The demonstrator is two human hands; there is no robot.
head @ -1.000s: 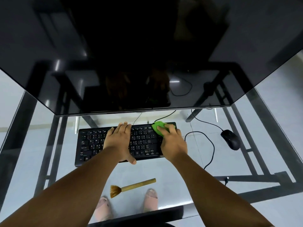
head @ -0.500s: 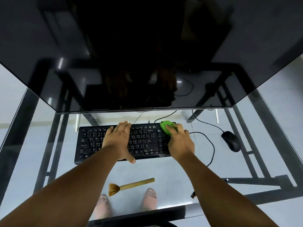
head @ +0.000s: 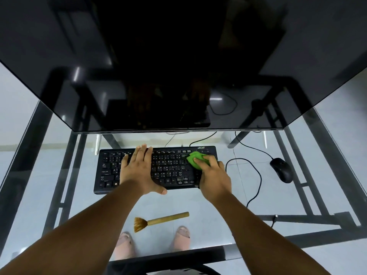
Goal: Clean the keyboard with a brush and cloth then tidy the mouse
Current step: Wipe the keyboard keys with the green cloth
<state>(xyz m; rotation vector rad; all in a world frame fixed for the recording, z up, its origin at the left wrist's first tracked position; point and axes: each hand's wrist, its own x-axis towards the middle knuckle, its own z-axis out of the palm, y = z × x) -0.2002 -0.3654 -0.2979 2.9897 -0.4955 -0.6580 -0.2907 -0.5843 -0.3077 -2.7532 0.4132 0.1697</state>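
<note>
On glass desk [head: 198, 205], keyboard [head: 111, 175] lengthwise left-right, left hand [head: 139, 171] flat, right hand [head: 213, 179] gripping cloth [head: 195, 158]

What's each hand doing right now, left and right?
Left hand: open, fingers straight, flat on the keyboard.
Right hand: closed on the green cloth, pressing it onto the keyboard's right end.

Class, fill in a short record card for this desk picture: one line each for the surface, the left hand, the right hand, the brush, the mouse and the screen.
surface: glass desk on a dark frame
left hand: flat on the black keyboard, fingers straight
right hand: presses a green cloth on the keyboard's right part
brush: lies unheld, nearer the person than the keyboard
mouse: black, wired, right of the keyboard, untouched
monitor: dark, behind the keyboard
</note>
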